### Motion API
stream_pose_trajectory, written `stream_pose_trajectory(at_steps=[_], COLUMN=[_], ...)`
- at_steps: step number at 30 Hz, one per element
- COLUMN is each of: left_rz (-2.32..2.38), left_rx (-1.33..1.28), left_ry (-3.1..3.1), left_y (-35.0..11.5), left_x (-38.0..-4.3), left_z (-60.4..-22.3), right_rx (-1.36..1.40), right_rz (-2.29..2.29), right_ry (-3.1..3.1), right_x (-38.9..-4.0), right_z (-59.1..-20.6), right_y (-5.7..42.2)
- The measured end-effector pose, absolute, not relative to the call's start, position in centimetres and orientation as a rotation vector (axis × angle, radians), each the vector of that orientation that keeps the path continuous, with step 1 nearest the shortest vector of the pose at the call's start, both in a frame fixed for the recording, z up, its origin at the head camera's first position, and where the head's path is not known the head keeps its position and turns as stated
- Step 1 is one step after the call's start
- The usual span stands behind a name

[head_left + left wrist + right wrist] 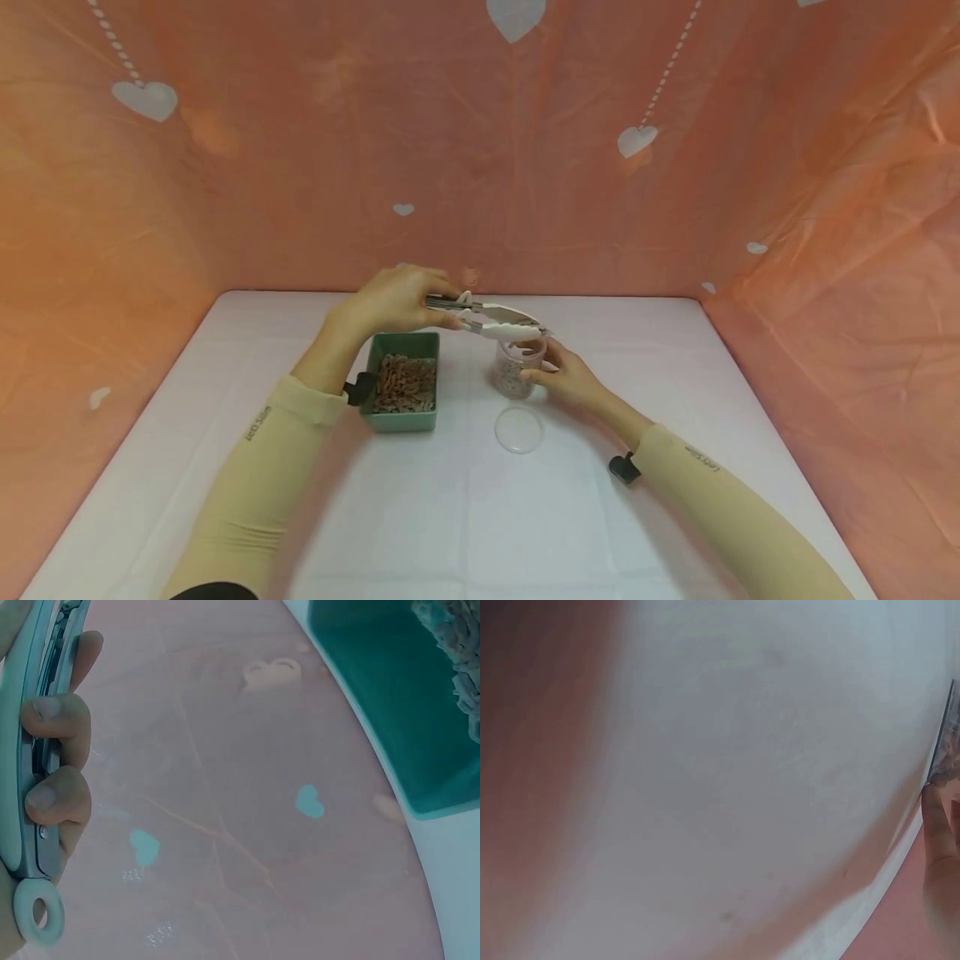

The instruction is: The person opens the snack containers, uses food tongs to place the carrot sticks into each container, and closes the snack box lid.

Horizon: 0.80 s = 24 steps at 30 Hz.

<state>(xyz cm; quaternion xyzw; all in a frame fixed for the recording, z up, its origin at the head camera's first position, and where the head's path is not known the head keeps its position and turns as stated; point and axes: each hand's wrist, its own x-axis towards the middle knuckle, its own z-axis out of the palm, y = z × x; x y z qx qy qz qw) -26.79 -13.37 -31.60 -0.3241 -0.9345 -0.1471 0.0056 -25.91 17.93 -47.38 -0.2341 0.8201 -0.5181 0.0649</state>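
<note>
Both hands are busy: the left hand [401, 300] has its fingers curled round some tongs [510, 331], tips right at the clear jar's [513, 382] mouth, and the right hand [576, 382] grips that jar from its right side. Green tub [401, 423] of brown bits [405, 379] sits just below the left hand, lid [519, 430] flat on the table [465, 508] in front of the jar.

a white surface [735, 750] fills the middle; a blurred reddish-brown shape [532, 787] covers the left; at the right edge the right hand [940, 855] touches a clear container [951, 742]; pink cloth [889, 922] shows lower right
</note>
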Motion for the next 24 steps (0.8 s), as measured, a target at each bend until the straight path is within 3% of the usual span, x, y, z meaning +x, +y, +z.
stream_pose_trajectory(at_steps=[24], left_rz=[-0.321], left_rx=[-1.018], left_ry=[-3.068], left_y=[-12.6], left_x=[-27.6], left_z=[-30.6], right_rx=[-0.637], right_rz=[-1.523], right_ry=[2.495], right_x=[-25.6], right_z=[-47.0], right_y=[17.6])
